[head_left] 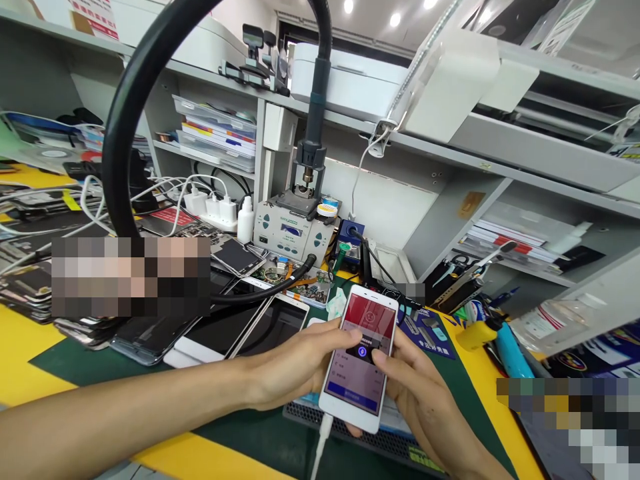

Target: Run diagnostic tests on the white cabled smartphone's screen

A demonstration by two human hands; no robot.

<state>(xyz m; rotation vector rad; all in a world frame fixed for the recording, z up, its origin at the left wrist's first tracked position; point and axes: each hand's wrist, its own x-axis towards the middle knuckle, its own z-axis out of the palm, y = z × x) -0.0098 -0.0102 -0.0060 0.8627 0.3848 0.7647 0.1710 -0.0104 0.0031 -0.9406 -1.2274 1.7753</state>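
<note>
A white smartphone [361, 357] with a lit red and white screen is held above the green mat [100, 363], tilted, with a white cable [320, 450] plugged into its bottom. My left hand [295, 363] grips its left edge, thumb on the screen. My right hand [417, 393] cups it from the right and below, thumb resting on the screen's middle. Both hands are closed around the phone.
Several phones and loose screens [235, 330] lie left of my hands. Behind stand a soldering station [290, 230], a white bottle [245, 220], a power strip with chargers [210, 210] and a thick black hose [120, 113]. Tools and a yellow-blue bottle [493, 337] lie at right.
</note>
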